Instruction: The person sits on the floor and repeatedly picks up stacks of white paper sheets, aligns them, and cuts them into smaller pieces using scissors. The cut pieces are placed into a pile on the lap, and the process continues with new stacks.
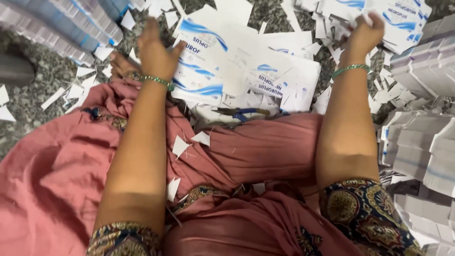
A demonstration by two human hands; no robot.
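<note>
Both arms outstretched, left hand (154, 52) fingers spread, right hand (364, 34) clenched.

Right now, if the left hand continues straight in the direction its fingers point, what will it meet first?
The left hand points up-frame, toward paper scraps on the floor; it already rests against the flat white-and-blue carton sheets. Depth is unclear.

Pink garment (61, 180), patterned short sleeves (365, 218), green bangles (159, 81) on both wrists

Bright even light, soft shadows; slight motion blur, edges softly distorted
</note>
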